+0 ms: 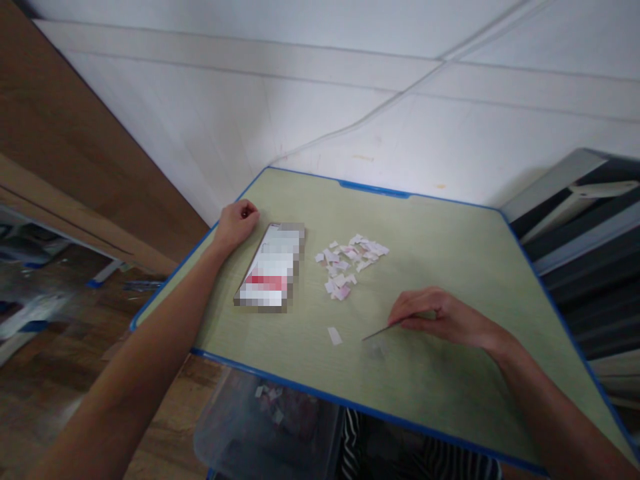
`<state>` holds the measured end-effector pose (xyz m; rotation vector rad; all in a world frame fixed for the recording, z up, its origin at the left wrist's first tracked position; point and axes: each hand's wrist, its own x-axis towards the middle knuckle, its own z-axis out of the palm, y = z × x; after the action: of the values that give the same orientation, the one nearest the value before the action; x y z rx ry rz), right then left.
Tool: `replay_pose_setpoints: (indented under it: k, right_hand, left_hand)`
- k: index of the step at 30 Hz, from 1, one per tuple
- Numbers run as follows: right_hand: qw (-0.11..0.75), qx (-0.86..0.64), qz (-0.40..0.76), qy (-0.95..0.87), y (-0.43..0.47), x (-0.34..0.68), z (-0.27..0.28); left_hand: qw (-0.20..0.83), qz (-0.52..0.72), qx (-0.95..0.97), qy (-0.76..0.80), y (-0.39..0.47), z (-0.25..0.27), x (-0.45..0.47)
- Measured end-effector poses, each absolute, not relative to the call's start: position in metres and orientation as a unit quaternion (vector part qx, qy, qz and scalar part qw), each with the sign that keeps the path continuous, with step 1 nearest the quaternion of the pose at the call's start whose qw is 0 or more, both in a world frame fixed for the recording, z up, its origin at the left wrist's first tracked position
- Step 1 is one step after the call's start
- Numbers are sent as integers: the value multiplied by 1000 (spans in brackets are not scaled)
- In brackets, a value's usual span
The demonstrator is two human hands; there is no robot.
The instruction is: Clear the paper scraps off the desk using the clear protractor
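Note:
My right hand (445,319) pinches a pair of thin metal tweezers (379,331), their tip low over the table and pointing left. Left of that tip lies a single small white paper piece (335,336). Just below the tweezers is a faint, see-through scrap (379,349). A loose pile of small white and pinkish paper pieces (350,257) lies mid-table. My left hand (240,223) rests near the table's left edge, fingers curled closed; whether anything is inside is hidden. Beside it lies a phone (270,267) with a lit, blurred-out screen.
The pale green table (440,247) has a blue rim and stands against a white wall (320,120). Below its front edge, a clear plastic bin (225,427) holds more paper pieces. Wooden furniture (95,133) stands left, and a grey folded frame (560,187) leans at right.

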<state>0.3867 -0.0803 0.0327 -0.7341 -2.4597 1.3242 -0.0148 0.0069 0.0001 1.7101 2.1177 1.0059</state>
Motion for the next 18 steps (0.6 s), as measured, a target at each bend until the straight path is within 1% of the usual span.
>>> replay_pose_setpoints:
  k: [6, 10, 13, 18]
  right_hand:
    - [42, -262, 469, -842, -89, 396, 44]
    - [27, -286, 413, -864, -100, 399, 46]
    - [-29, -285, 372, -883, -107, 396, 47]
    - [-87, -271, 365, -886, -117, 388, 52]
  left_hand:
    - [123, 348, 589, 719, 7, -1, -16]
    - [117, 349, 588, 720, 6, 1, -14]
    - [116, 344, 588, 723, 6, 2, -14]
    - [117, 346, 589, 721, 7, 0, -16]
